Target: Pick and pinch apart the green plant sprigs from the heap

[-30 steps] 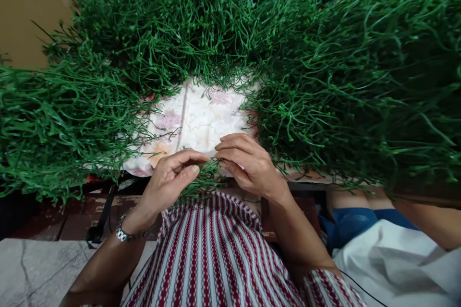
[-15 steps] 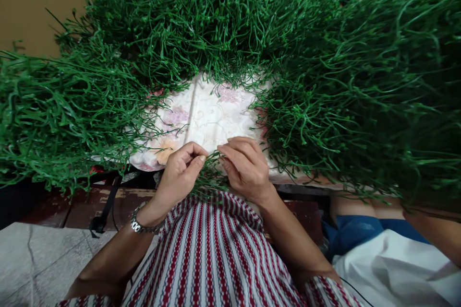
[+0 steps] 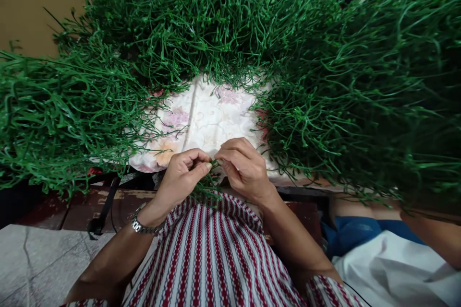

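A small bunch of thin green plastic stems [image 3: 208, 183] hangs between my two hands, just over my striped shirt. My left hand [image 3: 180, 177], with a metal watch on the wrist, pinches the stems between thumb and forefinger. My right hand [image 3: 245, 167] pinches the same bunch from the right, fingertips almost touching the left ones. Both hands hover at the near edge of a floral cloth [image 3: 205, 120].
Big heaps of the same green stems [image 3: 338, 81] ring the cloth on the left, back and right. A wooden bench edge [image 3: 108, 201] runs below the cloth. Another person's arm [image 3: 432, 230], in blue and white clothing, sits at my right.
The view shifted slightly. My hands drew a little closer together, and the left fingers curled tighter on the stems.
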{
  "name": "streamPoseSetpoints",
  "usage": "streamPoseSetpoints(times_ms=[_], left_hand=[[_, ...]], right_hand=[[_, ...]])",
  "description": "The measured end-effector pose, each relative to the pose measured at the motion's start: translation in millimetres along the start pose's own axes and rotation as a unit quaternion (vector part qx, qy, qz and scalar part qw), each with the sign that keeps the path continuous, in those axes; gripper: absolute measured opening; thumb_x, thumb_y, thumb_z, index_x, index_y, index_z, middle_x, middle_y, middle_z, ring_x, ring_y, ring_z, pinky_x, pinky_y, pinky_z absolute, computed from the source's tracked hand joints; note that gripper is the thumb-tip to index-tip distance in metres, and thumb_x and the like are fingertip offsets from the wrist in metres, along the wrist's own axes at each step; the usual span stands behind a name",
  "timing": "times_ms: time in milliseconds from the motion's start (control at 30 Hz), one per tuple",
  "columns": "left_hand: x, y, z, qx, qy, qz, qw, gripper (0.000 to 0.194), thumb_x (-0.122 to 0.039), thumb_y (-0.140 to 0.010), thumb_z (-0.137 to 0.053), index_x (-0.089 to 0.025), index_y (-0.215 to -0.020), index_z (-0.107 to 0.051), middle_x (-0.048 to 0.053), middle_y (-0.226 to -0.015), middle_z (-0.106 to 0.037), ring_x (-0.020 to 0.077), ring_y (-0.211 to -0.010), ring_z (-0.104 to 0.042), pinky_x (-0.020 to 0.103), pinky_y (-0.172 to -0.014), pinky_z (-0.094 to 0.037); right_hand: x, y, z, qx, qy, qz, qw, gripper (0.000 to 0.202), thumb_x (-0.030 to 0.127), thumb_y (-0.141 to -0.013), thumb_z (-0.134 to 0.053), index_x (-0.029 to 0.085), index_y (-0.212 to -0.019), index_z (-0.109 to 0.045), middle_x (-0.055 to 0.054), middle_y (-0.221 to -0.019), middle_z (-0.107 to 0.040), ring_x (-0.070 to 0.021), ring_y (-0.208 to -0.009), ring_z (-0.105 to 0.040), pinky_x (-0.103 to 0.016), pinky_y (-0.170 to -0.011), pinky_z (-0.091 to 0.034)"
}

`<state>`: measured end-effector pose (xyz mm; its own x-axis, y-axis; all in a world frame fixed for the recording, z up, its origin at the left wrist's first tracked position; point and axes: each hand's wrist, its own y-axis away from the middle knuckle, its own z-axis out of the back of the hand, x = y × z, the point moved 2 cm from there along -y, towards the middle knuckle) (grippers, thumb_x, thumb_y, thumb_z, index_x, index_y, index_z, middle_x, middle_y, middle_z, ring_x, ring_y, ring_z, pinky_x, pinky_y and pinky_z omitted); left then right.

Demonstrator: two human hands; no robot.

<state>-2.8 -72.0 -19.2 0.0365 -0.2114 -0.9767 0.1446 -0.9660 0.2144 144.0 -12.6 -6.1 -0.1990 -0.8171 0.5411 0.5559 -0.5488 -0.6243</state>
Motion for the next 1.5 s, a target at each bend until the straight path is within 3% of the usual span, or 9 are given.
streamPoseSetpoints(times_ms=[233, 467, 633, 767, 867, 1000, 1133, 1400, 1500], left_hand=[[1.5, 0.3, -2.1, -0.065, 0.043, -0.028, 0.997, 0.006, -0.012, -0.073, -0.057, -0.015, -0.068, -0.058, -0.005, -0.058, -0.049, 0.0066, -0.053, -0.038, 0.018, -0.051, -0.031], [-6.2, 3.9, 1.8, -0.106, -0.139, -0.154, 0.972, 0.006, -0.014, -0.080, -0.053, -0.016, -0.075, -0.055, -0.002, -0.070, -0.050, 0.0100, -0.064, -0.047, 0.021, -0.060, -0.037], [-14.8, 7.3, 1.3, -0.068, -0.222, -0.226, 0.946, 0.011, -0.009, -0.081, -0.050, -0.016, -0.073, -0.055, 0.000, -0.072, -0.051, 0.0118, -0.070, -0.050, 0.024, -0.067, -0.039], [-10.4, 7.4, 2.8, -0.029, -0.136, -0.200, 0.970, 0.010, -0.014, -0.082, -0.053, -0.017, -0.074, -0.059, 0.000, -0.071, -0.052, 0.0117, -0.068, -0.049, 0.023, -0.063, -0.038], [-3.3, 4.7, 4.6, 0.004, -0.037, -0.160, 0.986, 0.009, -0.016, -0.081, -0.056, -0.017, -0.077, -0.063, 0.000, -0.071, -0.053, 0.0109, -0.065, -0.048, 0.022, -0.059, -0.036], [2.4, 1.9, 5.9, 0.031, 0.028, -0.074, 0.996, 0.003, -0.016, -0.076, -0.060, -0.016, -0.075, -0.063, -0.001, -0.066, -0.054, 0.0085, -0.058, -0.044, 0.020, -0.052, -0.033], [0.8, 2.7, 5.5, 0.035, 0.020, -0.036, 0.999, 0.003, -0.013, -0.073, -0.060, -0.016, -0.072, -0.060, -0.004, -0.059, -0.049, 0.0058, -0.051, -0.037, 0.018, -0.047, -0.028], [-0.3, 3.1, 1.7, -0.055, -0.060, -0.056, 0.995, 0.012, -0.019, -0.074, -0.059, -0.016, -0.065, -0.053, -0.005, -0.054, -0.041, 0.0061, -0.048, -0.033, 0.018, -0.044, -0.027], [-0.9, 2.0, 0.4, -0.044, -0.053, -0.059, 0.996, 0.013, -0.020, -0.075, -0.060, -0.016, -0.064, -0.055, -0.005, -0.055, -0.045, 0.0063, -0.048, -0.038, 0.018, -0.045, -0.030]], right_hand=[[-2.1, 0.7, -5.5, -0.006, -0.032, 0.013, 0.999, 0.017, 0.007, -0.083, -0.050, 0.016, -0.090, -0.061, -0.008, -0.082, -0.061, -0.0174, -0.081, -0.056, -0.034, -0.072, -0.049], [1.6, 5.9, -7.2, -0.010, -0.030, -0.053, 0.998, 0.012, 0.014, -0.084, -0.053, 0.017, -0.094, -0.060, -0.007, -0.081, -0.061, -0.0175, -0.078, -0.056, -0.034, -0.071, -0.049], [1.8, -1.0, 0.0, 0.050, -0.013, -0.007, 0.999, 0.032, 0.023, -0.083, -0.058, 0.015, -0.114, -0.054, -0.012, -0.107, -0.060, -0.0226, -0.101, -0.055, -0.040, -0.086, -0.045], [-2.0, -3.9, -4.4, 0.122, -0.050, 0.007, 0.991, 0.026, 0.023, -0.087, -0.053, 0.013, -0.111, -0.056, -0.012, -0.103, -0.062, -0.0220, -0.101, -0.056, -0.040, -0.089, -0.043], [-4.2, -0.5, -9.3, 0.123, -0.111, -0.027, 0.986, 0.023, 0.024, -0.091, -0.047, 0.014, -0.109, -0.055, -0.009, -0.092, -0.064, -0.0184, -0.091, -0.059, -0.036, -0.085, -0.045], [-4.2, 4.8, -12.0, 0.126, -0.160, -0.088, 0.975, 0.026, 0.028, -0.094, -0.040, 0.016, -0.115, -0.049, -0.009, -0.104, -0.061, -0.0156, -0.093, -0.058, -0.028, -0.078, -0.047], [-5.9, 4.0, -11.5, 0.121, -0.175, -0.112, 0.971, 0.023, 0.033, -0.094, -0.039, 0.015, -0.102, -0.051, -0.005, -0.087, -0.058, -0.0125, -0.075, -0.055, -0.024, -0.068, -0.046], [-7.8, -1.1, -16.2, 0.153, -0.172, -0.064, 0.971, 0.047, 0.052, -0.082, -0.056, 0.013, -0.108, -0.052, -0.012, -0.099, -0.060, -0.0194, -0.094, -0.056, -0.033, -0.082, -0.047], [-7.2, 0.8, -16.6, 0.160, -0.141, -0.071, 0.974, 0.042, 0.044, -0.081, -0.061, 0.012, -0.108, -0.053, -0.011, -0.097, -0.062, -0.0182, -0.091, -0.058, -0.031, -0.080, -0.048]])
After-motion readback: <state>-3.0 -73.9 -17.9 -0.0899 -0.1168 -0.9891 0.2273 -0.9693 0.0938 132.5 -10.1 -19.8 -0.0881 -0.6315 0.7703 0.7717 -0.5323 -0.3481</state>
